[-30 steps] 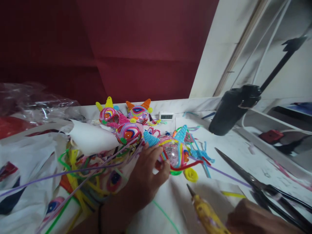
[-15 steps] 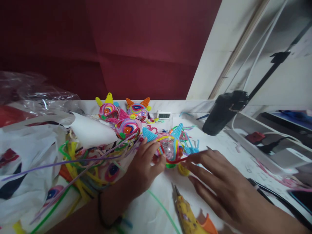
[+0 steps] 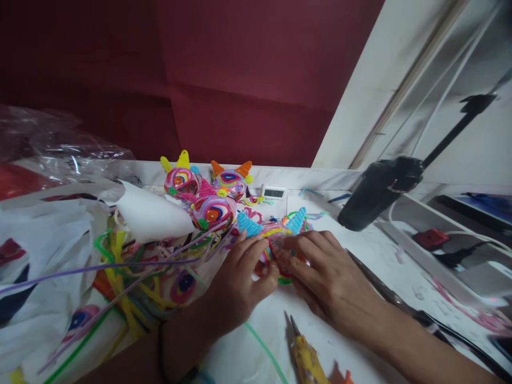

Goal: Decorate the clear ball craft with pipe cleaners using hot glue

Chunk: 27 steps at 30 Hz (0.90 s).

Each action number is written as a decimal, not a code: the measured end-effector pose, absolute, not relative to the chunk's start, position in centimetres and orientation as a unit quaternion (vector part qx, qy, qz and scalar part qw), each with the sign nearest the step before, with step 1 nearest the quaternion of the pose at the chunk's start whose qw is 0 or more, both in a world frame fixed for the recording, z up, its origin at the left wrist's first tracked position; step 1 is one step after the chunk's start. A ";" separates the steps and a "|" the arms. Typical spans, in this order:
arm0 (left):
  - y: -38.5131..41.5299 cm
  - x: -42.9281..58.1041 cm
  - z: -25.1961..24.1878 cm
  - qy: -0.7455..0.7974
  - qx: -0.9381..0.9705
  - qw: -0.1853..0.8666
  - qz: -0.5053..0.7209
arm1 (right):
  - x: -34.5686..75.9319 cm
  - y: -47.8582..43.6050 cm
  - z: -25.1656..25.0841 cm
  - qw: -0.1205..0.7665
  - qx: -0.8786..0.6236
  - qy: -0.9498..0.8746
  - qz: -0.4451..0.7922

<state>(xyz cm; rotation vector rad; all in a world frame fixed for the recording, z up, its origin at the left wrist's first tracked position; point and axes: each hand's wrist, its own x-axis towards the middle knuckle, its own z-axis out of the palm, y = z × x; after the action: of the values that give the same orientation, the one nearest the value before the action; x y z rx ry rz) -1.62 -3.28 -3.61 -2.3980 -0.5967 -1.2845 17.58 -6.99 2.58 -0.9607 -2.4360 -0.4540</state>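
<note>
Both hands meet on a colourful pipe-cleaner ornament (image 3: 276, 234) with blue ears, lying mid-table. My left hand (image 3: 240, 282) curls against its left side, fingers bent round it. My right hand (image 3: 324, 277) covers its right side, fingers pressed onto it and hiding most of it. Three finished pipe-cleaner ornaments (image 3: 208, 194) with yellow, orange and pink ears stand just behind. A yellow glue gun (image 3: 306, 357) lies on the table below my right wrist.
A heap of loose pipe cleaners (image 3: 136, 277) and a white paper cone (image 3: 148, 216) fill the left side, over a printed plastic bag (image 3: 44, 250). Scissors (image 3: 384, 290) lie right of my right hand. A black camera on a stand (image 3: 376, 192) and a small digital clock (image 3: 274, 191) stand behind.
My right hand put down the glue gun, then slid left across the table onto the ornament. The left hand stayed on the ornament throughout.
</note>
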 end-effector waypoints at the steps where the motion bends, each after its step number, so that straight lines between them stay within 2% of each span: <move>1: -3.3 -1.6 -3.6 -0.211 -0.848 0.176 -0.454 | 17.6 -6.9 2.5 0.237 -0.348 -0.891 -0.169; 15: -3.3 -1.6 -3.1 -0.217 -0.850 0.166 -0.449 | 17.3 -6.7 2.2 0.222 -0.343 -0.888 -0.213; 27: -2.8 -1.9 -3.3 -0.205 -0.870 0.163 -0.418 | 19.7 -7.3 4.7 0.259 -0.385 -0.879 -0.110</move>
<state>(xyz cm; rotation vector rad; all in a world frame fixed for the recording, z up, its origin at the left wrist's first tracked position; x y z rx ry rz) -1.86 -2.83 -3.26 -2.4823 -0.5852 -1.1917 19.68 -7.31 4.68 -1.0423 -2.3819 -0.2980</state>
